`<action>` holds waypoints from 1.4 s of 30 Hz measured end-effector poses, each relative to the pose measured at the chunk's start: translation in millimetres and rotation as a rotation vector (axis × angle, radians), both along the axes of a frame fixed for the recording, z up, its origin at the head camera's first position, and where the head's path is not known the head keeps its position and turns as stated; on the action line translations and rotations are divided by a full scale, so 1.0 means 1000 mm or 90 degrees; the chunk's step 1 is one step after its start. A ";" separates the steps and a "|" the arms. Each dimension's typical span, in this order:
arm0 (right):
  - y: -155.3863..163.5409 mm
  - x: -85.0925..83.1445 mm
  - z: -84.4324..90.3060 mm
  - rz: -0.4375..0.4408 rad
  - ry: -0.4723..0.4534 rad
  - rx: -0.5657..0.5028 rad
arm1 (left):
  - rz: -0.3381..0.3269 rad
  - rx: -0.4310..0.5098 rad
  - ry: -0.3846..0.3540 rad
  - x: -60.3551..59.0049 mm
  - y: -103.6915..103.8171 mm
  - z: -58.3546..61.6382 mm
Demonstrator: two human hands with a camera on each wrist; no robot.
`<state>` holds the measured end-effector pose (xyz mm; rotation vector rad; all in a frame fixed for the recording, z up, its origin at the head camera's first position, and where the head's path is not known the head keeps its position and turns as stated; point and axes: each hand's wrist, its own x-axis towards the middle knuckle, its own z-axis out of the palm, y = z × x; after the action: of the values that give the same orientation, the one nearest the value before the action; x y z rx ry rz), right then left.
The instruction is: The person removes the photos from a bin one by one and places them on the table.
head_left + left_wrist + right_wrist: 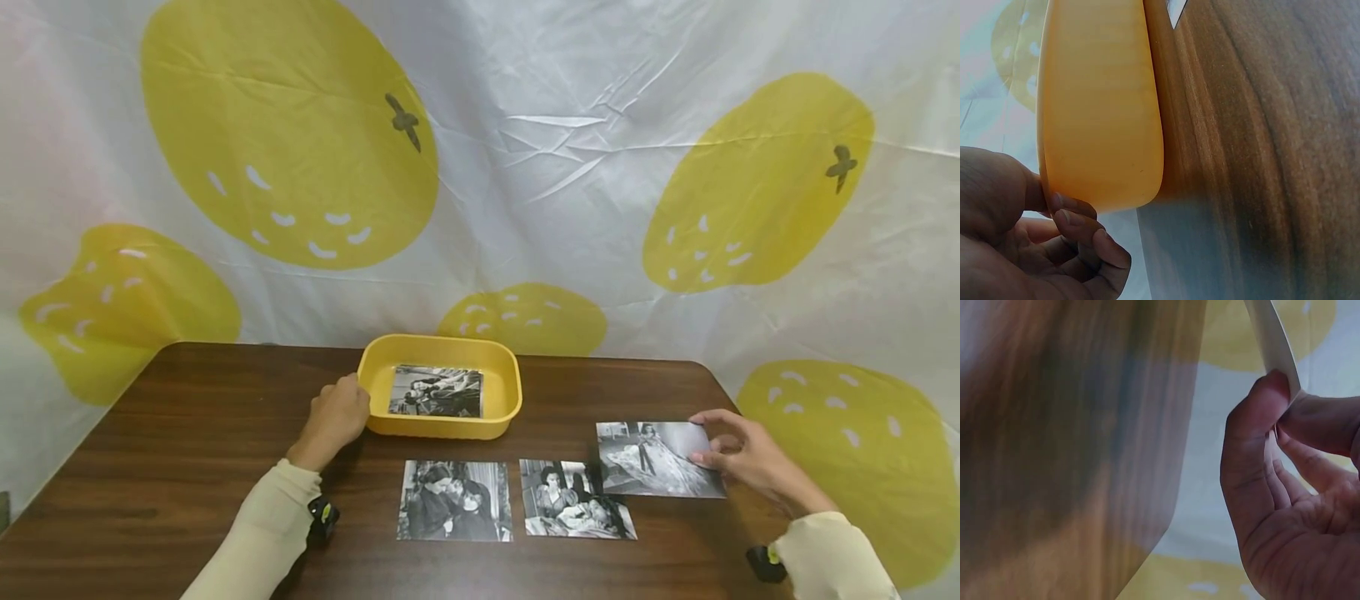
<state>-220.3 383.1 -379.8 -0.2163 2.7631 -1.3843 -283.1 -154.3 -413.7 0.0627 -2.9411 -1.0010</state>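
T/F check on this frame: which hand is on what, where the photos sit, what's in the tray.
1. The left hand holds the rim of the yellow tray. True.
2. The tray is empty. False: one black-and-white photo lies in it.
3. The right hand pinches the edge of a photo. True.
4. Both other photos are stacked. False: the two lie side by side on the table.

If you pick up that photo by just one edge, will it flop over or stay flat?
The photo pinched by the right hand probably bends a little: the right wrist view shows its thin edge curving. It looks light, since fingertips alone lift it. Its glossy surface may slide on the table.
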 end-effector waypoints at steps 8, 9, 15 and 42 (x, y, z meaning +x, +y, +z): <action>0.030 0.009 -0.012 0.028 -0.024 0.014 | -0.004 -0.003 0.003 0.001 0.000 0.000; 0.032 0.009 -0.014 0.030 -0.027 0.019 | -0.004 -0.003 0.003 0.001 0.000 0.000; 0.040 0.010 -0.024 0.047 -0.040 0.045 | -0.003 -0.006 0.010 0.000 0.000 0.000; 0.031 -0.001 -0.034 -0.043 -0.028 0.387 | 0.001 0.002 0.008 0.000 0.000 0.000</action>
<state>-220.9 414.2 -413.7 -0.0632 3.0081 -0.4931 -282.7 -154.2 -413.6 0.0594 -2.9268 -1.0024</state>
